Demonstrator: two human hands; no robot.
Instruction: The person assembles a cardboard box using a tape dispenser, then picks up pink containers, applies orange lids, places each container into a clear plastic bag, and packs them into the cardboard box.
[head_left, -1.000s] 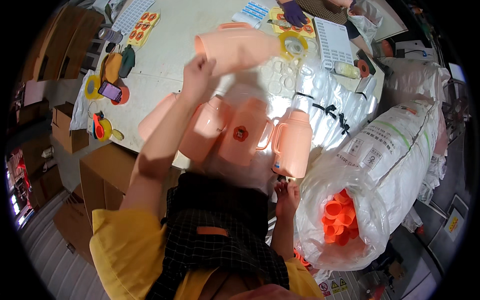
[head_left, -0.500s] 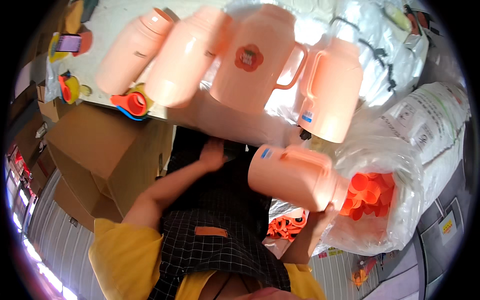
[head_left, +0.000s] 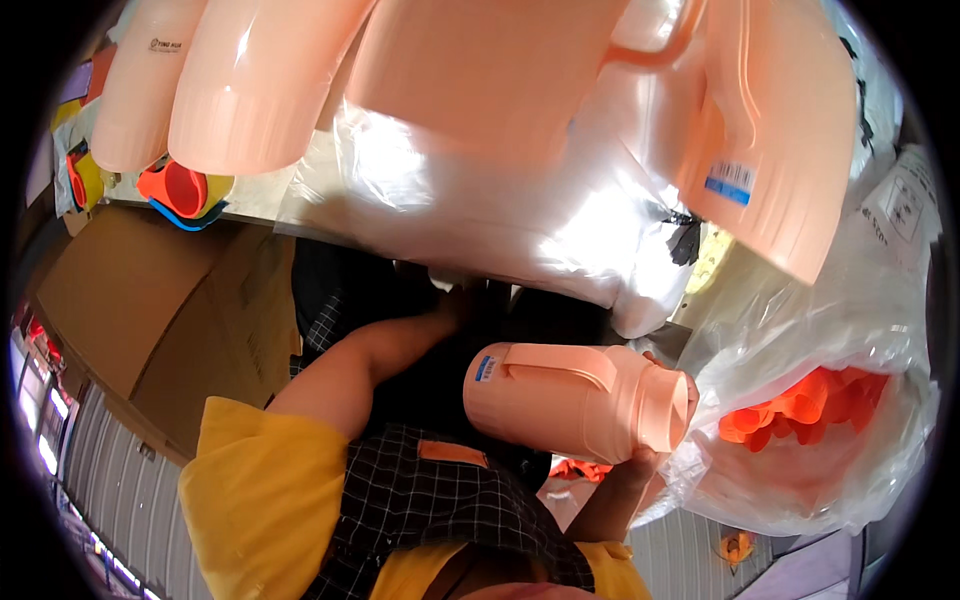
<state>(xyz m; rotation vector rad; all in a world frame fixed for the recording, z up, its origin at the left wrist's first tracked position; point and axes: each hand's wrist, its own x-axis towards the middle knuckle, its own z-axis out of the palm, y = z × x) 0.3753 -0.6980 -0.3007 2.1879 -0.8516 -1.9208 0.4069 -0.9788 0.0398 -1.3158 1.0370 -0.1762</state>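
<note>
My right hand (head_left: 643,464) is closed round the neck end of a peach plastic thermos jug (head_left: 540,420), which lies on its side in the air over my lap. Its handle faces up, a blue-and-white sticker is near its base, and its open mouth points right. My left arm reaches forward under the table edge; the left hand (head_left: 462,303) is in shadow there, its fingers hidden. Across the table stand more peach jugs: one at the far left (head_left: 140,110), one beside it (head_left: 255,90), a large one in the middle (head_left: 480,70) and one with a handle at right (head_left: 790,130).
Clear plastic sheeting (head_left: 480,220) covers the table's near edge. A cardboard box (head_left: 120,300) stands at left, under red and yellow plastic parts (head_left: 178,190). At right, a clear plastic bag (head_left: 800,500) holds orange cup-like parts (head_left: 805,405). More red parts (head_left: 580,470) lie below the jug.
My view has moved closer to the table, so the standing jugs look larger and higher. The held jug has turned nearly level. My left hand has gone forward beneath the table edge.
</note>
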